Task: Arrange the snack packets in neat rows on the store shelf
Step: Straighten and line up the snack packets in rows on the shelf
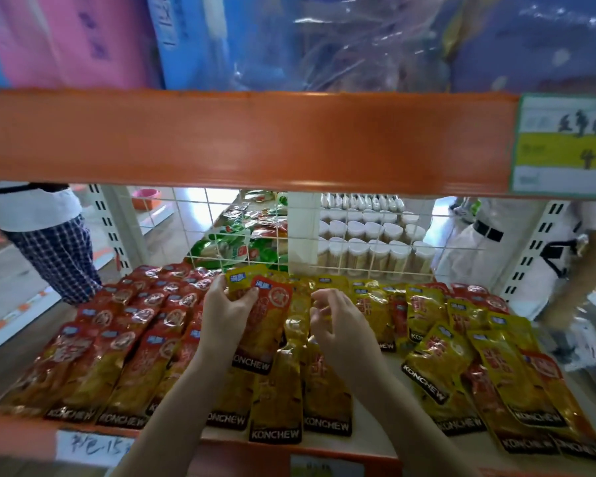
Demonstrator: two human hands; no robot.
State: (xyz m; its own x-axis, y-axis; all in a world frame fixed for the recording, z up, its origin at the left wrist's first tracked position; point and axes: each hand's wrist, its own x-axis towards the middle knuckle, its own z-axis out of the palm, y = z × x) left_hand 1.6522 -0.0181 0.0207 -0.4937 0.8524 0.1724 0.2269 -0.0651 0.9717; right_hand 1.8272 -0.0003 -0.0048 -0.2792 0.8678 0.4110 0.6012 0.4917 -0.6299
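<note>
On the lower shelf (369,438), under the orange beam (241,139), I see snack packets spread across the whole deck. My left hand (226,313) pinches the top corner of two packets held together, a red-topped packet (267,321) in front and a yellow one (243,278) just behind it; thumb and fingers curl round their upper edge, and the pair stands lifted above the packets lying flat. My right hand (338,321) hovers just beside it, over the middle yellow row (291,383), with fingers loosely curled; I cannot tell whether it grips anything, since the fingertips are blurred.

To the left, the red packets (117,346) lie in overlapping rows running back to the wire grid (255,232). To the right, the yellow packets (461,349) lie less evenly, some tilted and crossing each other, with a few red ones mixed in at the far right and along the back.

Behind the grid I see green bags (231,246) and rows of white-capped jars (372,242). A person in checked trousers (59,256) stands at the far left, and another in white clothing (489,242) at the right. A price label (565,146) hangs on the beam's right end.
</note>
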